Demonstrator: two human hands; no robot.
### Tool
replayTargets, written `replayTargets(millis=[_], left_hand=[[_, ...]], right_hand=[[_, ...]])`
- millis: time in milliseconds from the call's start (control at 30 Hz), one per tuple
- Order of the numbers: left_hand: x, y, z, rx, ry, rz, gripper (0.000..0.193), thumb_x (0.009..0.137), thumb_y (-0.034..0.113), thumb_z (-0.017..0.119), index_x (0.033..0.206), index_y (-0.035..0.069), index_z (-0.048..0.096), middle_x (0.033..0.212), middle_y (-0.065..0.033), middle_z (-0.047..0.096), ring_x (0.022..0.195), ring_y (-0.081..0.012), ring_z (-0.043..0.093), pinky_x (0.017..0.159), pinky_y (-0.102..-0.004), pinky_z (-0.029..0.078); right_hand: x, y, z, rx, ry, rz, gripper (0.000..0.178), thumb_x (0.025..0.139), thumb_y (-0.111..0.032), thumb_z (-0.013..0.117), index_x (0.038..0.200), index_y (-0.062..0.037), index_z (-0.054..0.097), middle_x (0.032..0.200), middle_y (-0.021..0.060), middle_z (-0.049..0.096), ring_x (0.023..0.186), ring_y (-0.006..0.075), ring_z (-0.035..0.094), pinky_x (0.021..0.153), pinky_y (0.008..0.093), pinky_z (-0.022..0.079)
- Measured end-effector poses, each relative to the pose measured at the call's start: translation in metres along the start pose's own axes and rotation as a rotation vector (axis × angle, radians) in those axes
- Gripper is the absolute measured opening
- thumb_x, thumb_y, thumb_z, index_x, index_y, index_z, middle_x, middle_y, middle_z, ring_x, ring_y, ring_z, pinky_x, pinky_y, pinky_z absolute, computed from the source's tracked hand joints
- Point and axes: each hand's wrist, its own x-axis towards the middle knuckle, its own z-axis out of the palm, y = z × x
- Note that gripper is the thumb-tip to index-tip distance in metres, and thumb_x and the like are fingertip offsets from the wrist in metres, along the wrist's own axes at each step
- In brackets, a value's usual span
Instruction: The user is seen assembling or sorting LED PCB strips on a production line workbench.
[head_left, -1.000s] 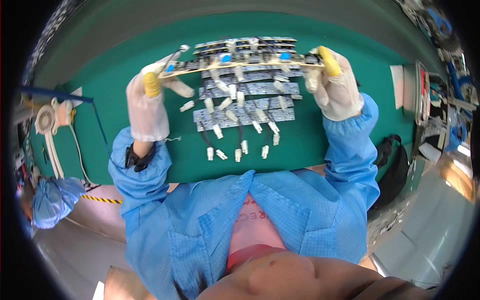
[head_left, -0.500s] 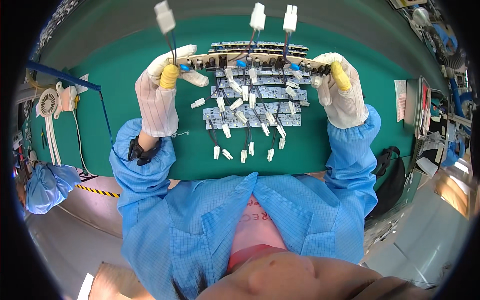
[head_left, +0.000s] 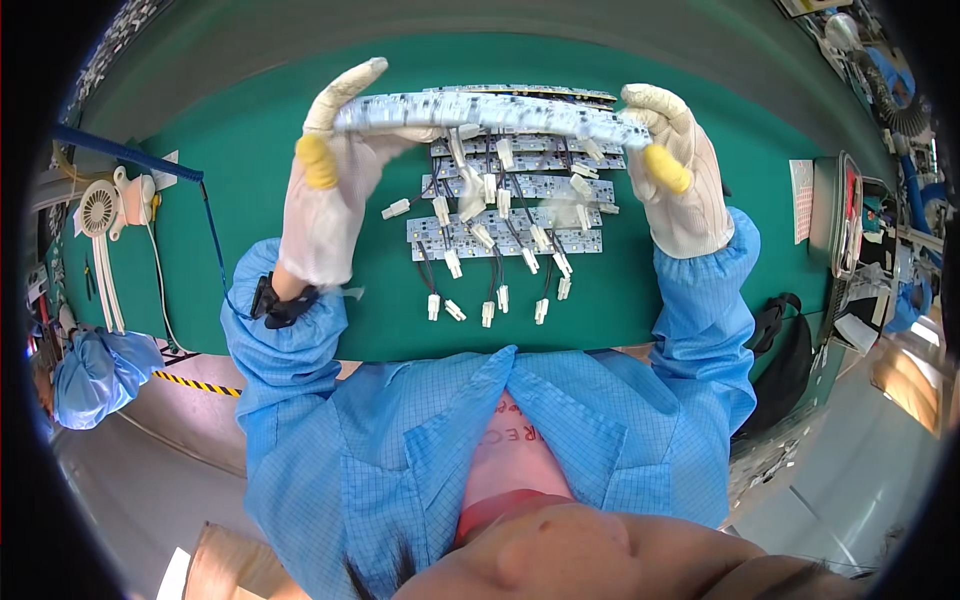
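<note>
A long, narrow circuit board (head_left: 480,110), blurred by motion, is held up lengthwise between my hands, its speckled white face showing. In a white glove with a yellow thumb tip, my left hand (head_left: 335,170) grips the board's left end, one finger pointing up past it. My right hand (head_left: 680,165), gloved alike, is closed round the right end. Beneath and nearer to me, more circuit boards (head_left: 590,241) lie in rows on the green table mat (head_left: 390,320). Dark wires run from them to several white plug connectors (head_left: 453,262). The held board partly covers the far rows.
A blue cord (head_left: 206,230) runs to the black band (head_left: 285,302) on my left wrist. Left on the table stands a small fan (head_left: 98,207). At the right are a metal-edged tray (head_left: 845,215), a paper sheet (head_left: 801,200) and a black bag (head_left: 783,375). Another person's blue sleeve (head_left: 105,375) shows far left.
The held board has turned over: its component side and upright white connectors showed before, now its speckled face does. Both hands have rotated with it, still gripping the ends.
</note>
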Motion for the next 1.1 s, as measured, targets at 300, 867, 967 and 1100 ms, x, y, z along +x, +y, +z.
replayTargets(millis=[300, 867, 967, 1100], left_hand=[[0.043, -0.017, -0.138, 0.404, 0.335, -0.07, 0.026, 0.094, 0.007, 0.044, 0.112, -0.001, 0.06, 0.106, -0.0079, 0.062, 0.088, -0.0142, 0.058, 0.083, -0.0248, 0.044], [0.023, 0.013, -0.023, 0.279, -0.001, -0.023, 0.055, 0.096, 0.038, 0.047, 0.13, -0.005, 0.044, 0.108, -0.0132, 0.063, 0.097, -0.0186, 0.059, 0.091, -0.0302, 0.043], [0.014, 0.032, -0.003, -0.581, -0.371, -0.276, 0.095, 0.084, 0.069, 0.044, 0.14, -0.005, 0.026, 0.096, -0.0096, 0.061, 0.075, -0.0148, 0.056, 0.072, -0.0261, 0.045], [0.002, 0.018, 0.007, -0.48, -0.032, -0.294, 0.065, 0.095, 0.046, 0.046, 0.131, -0.006, 0.039, 0.095, -0.008, 0.061, 0.076, -0.0151, 0.057, 0.065, -0.0278, 0.046]], right_hand=[[0.027, 0.01, -0.025, -0.452, 0.177, -0.247, 0.043, 0.081, -0.008, 0.067, 0.121, -0.0011, 0.052, 0.104, 0.0083, 0.06, 0.082, 0.0121, 0.057, 0.068, 0.0219, 0.045], [0.035, 0.015, -0.027, -0.836, 0.448, -0.696, 0.013, 0.078, 0.005, 0.06, 0.086, -0.0048, 0.06, 0.094, 0.0108, 0.064, 0.084, 0.0255, 0.063, 0.074, 0.0323, 0.053], [0.019, -0.002, 0.0, -0.814, 0.32, -0.855, 0.016, 0.077, 0.004, 0.064, 0.088, -0.0068, 0.061, 0.096, 0.0111, 0.064, 0.09, 0.0266, 0.063, 0.078, 0.0314, 0.052], [0.005, 0.011, 0.008, -1.054, -0.037, -0.847, 0.034, 0.073, -0.006, 0.072, 0.103, -0.0103, 0.058, 0.107, 0.0116, 0.062, 0.097, 0.0275, 0.062, 0.08, 0.0333, 0.051]])
